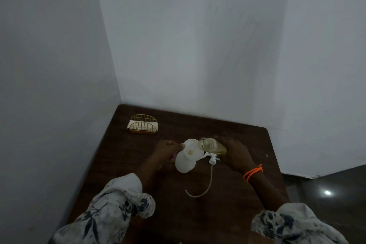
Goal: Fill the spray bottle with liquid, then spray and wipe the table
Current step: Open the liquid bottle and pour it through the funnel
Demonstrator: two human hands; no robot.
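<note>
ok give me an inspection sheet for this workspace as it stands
surface: dark wooden table, set into a wall corner
job's things: white spray bottle with funnel in its neck; clear bottle of yellowish liquid tipped over the funnel; spray head with its dip tube lies on the table
clutter: gold wire napkin holder with white napkins, far left
hands: left hand pinches the funnel's tab; right hand grips the liquid bottle
cables: nothing seen
surroundings: pale walls, glossy dark floor at right
</note>
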